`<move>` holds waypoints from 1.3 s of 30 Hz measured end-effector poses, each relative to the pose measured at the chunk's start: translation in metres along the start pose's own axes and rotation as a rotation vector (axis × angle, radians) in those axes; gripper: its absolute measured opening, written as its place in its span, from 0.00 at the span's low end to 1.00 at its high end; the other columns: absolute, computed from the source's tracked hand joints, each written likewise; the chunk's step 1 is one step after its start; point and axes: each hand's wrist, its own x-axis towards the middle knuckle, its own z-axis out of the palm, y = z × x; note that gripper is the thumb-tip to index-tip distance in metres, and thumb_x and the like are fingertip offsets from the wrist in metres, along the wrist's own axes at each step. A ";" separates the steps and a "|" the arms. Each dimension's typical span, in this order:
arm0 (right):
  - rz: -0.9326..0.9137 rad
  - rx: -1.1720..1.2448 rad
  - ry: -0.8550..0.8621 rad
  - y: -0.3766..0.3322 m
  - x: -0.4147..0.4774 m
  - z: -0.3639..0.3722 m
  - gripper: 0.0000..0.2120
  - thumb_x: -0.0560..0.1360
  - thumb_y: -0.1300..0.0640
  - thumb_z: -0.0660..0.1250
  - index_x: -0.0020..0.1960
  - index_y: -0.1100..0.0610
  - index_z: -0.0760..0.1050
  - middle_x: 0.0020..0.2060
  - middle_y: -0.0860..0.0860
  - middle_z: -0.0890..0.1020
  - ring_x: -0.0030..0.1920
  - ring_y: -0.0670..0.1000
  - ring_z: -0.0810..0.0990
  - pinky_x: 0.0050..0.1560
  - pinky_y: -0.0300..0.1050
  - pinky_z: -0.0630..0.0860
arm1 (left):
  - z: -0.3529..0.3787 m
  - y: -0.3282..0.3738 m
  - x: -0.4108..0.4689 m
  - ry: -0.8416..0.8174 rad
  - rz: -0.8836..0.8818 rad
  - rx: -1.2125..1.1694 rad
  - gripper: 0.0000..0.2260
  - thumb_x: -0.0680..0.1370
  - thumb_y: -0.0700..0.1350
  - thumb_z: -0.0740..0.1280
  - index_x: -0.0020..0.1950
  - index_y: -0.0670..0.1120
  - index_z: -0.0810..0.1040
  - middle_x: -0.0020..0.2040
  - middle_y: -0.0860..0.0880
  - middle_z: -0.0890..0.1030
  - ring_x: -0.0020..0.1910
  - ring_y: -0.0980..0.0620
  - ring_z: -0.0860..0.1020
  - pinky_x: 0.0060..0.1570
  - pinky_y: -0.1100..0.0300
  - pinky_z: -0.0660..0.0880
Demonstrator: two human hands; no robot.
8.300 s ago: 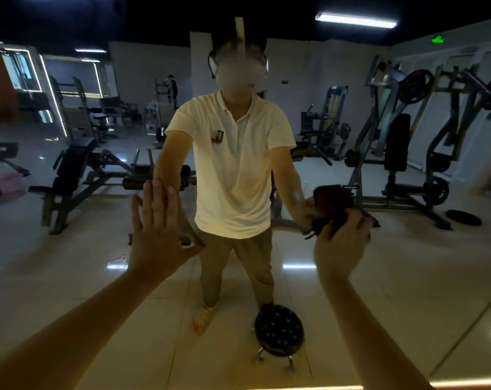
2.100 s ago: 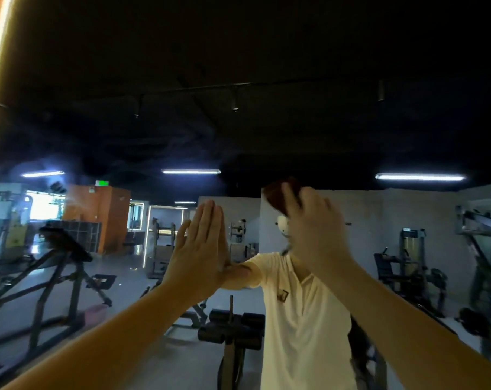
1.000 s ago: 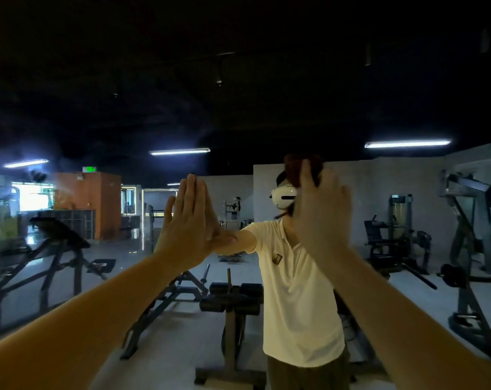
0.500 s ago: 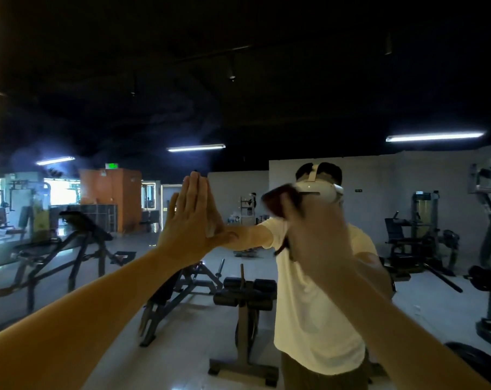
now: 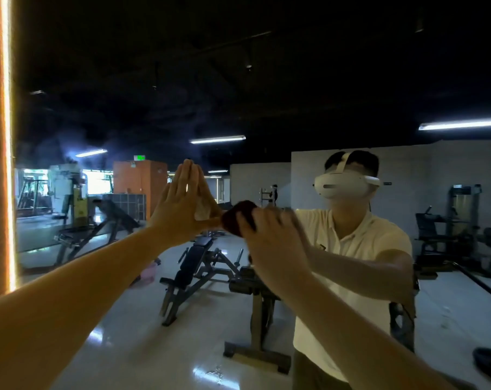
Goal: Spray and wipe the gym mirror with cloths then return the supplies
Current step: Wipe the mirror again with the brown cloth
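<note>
Our right hand [image 5: 269, 237] was the working one: it pressed a dark cloth [image 5: 237, 218] against the gym mirror [image 5: 154, 80], the cloth bunched ahead of our fingertips, toward the left hand. The fingers were curled shut over it, blurred, so we judged the stroke to be running sideways. Our left hand [image 5: 179, 209] lay just beside the cloth, spread flat with palm on the glass, holding nothing. Unwiped glass, we judged, lay above and beyond that braced palm.

Dark reddish-brown cloth [image 5: 236, 218], bunched, pressed against gym mirror [image 5: 154, 80], mirror reflecting the gym
</note>
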 end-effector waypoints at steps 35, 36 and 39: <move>0.900 -0.107 0.228 0.000 -0.051 0.003 0.30 0.82 0.49 0.52 0.81 0.60 0.62 0.61 0.68 0.73 0.55 0.67 0.74 0.54 0.62 0.76 | 0.108 -0.017 -0.068 0.266 0.214 -0.102 0.49 0.79 0.72 0.54 0.84 0.36 0.46 0.85 0.37 0.42 0.84 0.39 0.41 0.82 0.40 0.42; 0.881 -0.083 0.217 -0.019 -0.042 0.012 0.32 0.81 0.47 0.55 0.81 0.60 0.61 0.61 0.67 0.73 0.55 0.66 0.75 0.55 0.61 0.76 | 0.109 -0.021 -0.068 0.262 0.234 -0.096 0.49 0.80 0.72 0.54 0.84 0.36 0.45 0.85 0.37 0.42 0.84 0.39 0.41 0.82 0.40 0.43; 0.823 -0.073 0.131 -0.078 -0.019 0.043 0.36 0.77 0.52 0.71 0.81 0.56 0.61 0.61 0.63 0.75 0.57 0.61 0.77 0.58 0.58 0.78 | 0.108 -0.033 -0.069 0.275 0.298 -0.065 0.46 0.81 0.69 0.55 0.84 0.36 0.48 0.84 0.36 0.44 0.84 0.38 0.43 0.82 0.38 0.47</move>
